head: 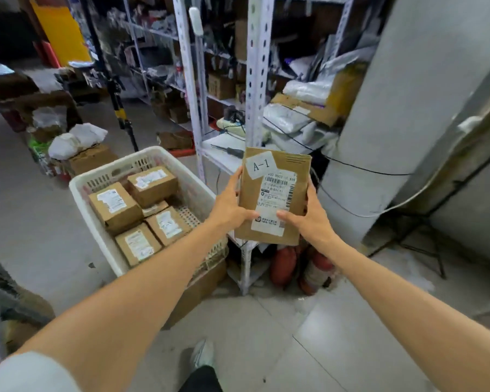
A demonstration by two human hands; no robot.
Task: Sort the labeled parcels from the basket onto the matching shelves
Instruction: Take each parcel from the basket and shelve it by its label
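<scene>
Head view: left hand (232, 206) and right hand (306, 219) grip opposite edges of a flat brown cardboard parcel (277, 190) stickered "A-1", thumbs on its face, before white perforated-steel shelves (255, 80). Boxy parcels (115, 203) fill the slotted white plastic basket (77, 185) alongside. Shelf contents blur; bare tile lies underfoot.

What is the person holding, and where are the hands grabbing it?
A flat brown parcel marked A-1, held by its two side edges: left hand on the left edge, right hand on the right.
</scene>
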